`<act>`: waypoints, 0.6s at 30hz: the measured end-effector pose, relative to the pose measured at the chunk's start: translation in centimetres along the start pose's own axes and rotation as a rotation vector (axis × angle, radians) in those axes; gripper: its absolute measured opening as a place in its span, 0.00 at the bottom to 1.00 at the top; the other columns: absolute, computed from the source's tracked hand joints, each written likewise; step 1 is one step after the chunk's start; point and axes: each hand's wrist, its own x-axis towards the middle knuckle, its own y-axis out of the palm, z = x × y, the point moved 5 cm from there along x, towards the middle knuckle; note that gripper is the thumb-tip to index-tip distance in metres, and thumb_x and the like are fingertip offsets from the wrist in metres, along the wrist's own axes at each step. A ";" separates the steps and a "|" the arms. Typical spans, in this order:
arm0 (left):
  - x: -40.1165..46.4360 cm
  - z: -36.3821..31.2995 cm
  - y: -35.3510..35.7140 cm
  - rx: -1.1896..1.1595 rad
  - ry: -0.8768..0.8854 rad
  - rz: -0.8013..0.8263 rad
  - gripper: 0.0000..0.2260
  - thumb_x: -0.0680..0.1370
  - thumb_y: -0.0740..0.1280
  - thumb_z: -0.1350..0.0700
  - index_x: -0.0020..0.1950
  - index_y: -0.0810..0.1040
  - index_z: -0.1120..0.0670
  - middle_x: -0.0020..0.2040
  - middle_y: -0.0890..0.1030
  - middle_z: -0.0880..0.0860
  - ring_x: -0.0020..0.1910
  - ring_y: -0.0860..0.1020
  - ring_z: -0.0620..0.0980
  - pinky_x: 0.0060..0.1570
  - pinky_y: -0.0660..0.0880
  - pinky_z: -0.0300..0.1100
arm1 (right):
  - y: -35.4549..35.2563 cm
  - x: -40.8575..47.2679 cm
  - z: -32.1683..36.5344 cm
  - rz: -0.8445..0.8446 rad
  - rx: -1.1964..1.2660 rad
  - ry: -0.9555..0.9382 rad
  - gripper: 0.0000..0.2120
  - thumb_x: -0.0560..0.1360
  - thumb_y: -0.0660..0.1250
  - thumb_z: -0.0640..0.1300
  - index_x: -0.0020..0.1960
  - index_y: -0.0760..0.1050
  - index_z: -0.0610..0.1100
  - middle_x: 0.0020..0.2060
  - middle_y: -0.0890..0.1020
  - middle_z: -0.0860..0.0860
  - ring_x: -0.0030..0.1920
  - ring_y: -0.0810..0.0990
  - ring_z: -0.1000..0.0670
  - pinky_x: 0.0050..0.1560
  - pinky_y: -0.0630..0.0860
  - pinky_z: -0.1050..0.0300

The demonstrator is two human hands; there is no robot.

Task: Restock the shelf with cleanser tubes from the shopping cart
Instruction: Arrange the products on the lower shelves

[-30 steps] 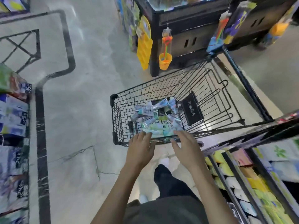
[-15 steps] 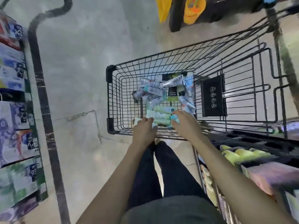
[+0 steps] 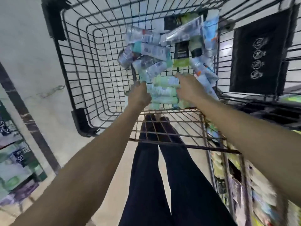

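Reaching into cart (image 3: 68, 66), both hands flanked stacked green tubes (image 3: 164, 92).
Tubes lay crosswise at frame centre, left hand (image 3: 140, 95) and right hand (image 3: 189, 88) touching opposite ends; finger closure unclear.

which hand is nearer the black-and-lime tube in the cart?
Right. The right hand sits just below the black-and-lime tube, fingertips close under its lime end. The left hand is further off, down and to the left, at the pale green tubes.

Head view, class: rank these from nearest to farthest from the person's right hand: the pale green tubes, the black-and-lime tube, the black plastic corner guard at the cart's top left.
1. Pale green tubes: touching the right hand, on its left.
2. Black-and-lime tube: above the hand, mid-pile.
3. Black corner guard: far upper left, on the cart rim.
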 end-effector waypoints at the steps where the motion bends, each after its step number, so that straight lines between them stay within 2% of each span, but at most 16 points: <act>1: 1.0 0.3 0.5 0.017 -0.001 -0.002 0.24 0.75 0.66 0.61 0.72 0.71 0.56 0.70 0.72 0.62 0.66 0.74 0.65 0.62 0.75 0.65 | 0.3 1.1 -0.3 -0.015 -0.013 -0.003 0.29 0.77 0.67 0.38 0.76 0.67 0.44 0.66 0.74 0.38 0.67 0.73 0.36 0.56 0.76 0.45; 3: 2.4 0.9 1.4 0.027 0.001 -0.024 0.25 0.74 0.67 0.62 0.72 0.71 0.55 0.71 0.70 0.63 0.65 0.74 0.65 0.60 0.76 0.66 | 0.7 2.8 -0.9 -0.042 -0.059 -0.016 0.29 0.76 0.69 0.38 0.76 0.67 0.43 0.66 0.73 0.37 0.67 0.73 0.36 0.59 0.77 0.43; 8: 3.3 1.6 2.2 -0.009 0.043 -0.073 0.26 0.71 0.73 0.61 0.68 0.72 0.51 0.67 0.70 0.59 0.63 0.73 0.62 0.58 0.77 0.65 | 1.5 4.5 -1.6 -0.032 -0.184 -0.015 0.25 0.76 0.70 0.38 0.72 0.69 0.43 0.63 0.74 0.38 0.64 0.74 0.35 0.54 0.76 0.42; 10: 3.5 1.7 2.3 -0.047 0.049 -0.038 0.26 0.71 0.74 0.61 0.66 0.70 0.49 0.64 0.70 0.57 0.63 0.72 0.60 0.59 0.76 0.66 | 1.6 4.6 -1.7 -0.036 -0.206 -0.005 0.24 0.77 0.72 0.40 0.71 0.71 0.43 0.65 0.73 0.39 0.66 0.71 0.35 0.58 0.76 0.40; 13: 3.8 1.2 1.6 -0.033 0.098 -0.020 0.22 0.71 0.73 0.62 0.60 0.69 0.50 0.56 0.78 0.56 0.56 0.76 0.59 0.53 0.78 0.63 | 1.3 4.8 -1.8 -0.032 -0.230 0.009 0.24 0.75 0.75 0.45 0.70 0.74 0.45 0.67 0.73 0.39 0.69 0.68 0.35 0.64 0.73 0.38; 14: 3.8 1.0 1.3 -0.009 0.117 -0.018 0.20 0.72 0.73 0.61 0.60 0.71 0.51 0.55 0.80 0.56 0.55 0.77 0.60 0.53 0.78 0.60 | 1.1 4.8 -1.7 -0.040 -0.230 0.005 0.23 0.75 0.76 0.46 0.68 0.76 0.45 0.66 0.74 0.40 0.69 0.69 0.35 0.65 0.72 0.39; 16: 3.5 0.8 1.1 0.030 0.141 -0.019 0.16 0.75 0.73 0.58 0.61 0.77 0.51 0.58 0.81 0.56 0.59 0.77 0.61 0.58 0.76 0.58 | 0.7 4.5 -1.7 -0.059 -0.192 0.001 0.19 0.75 0.77 0.46 0.64 0.79 0.45 0.63 0.75 0.40 0.66 0.71 0.37 0.63 0.72 0.41; 18: 3.3 0.9 1.0 -0.041 0.147 -0.027 0.13 0.76 0.74 0.57 0.61 0.83 0.52 0.62 0.79 0.57 0.62 0.76 0.60 0.62 0.76 0.57 | 0.4 3.9 -1.8 -0.066 -0.100 0.021 0.17 0.74 0.78 0.45 0.61 0.80 0.45 0.61 0.75 0.42 0.63 0.74 0.39 0.59 0.73 0.46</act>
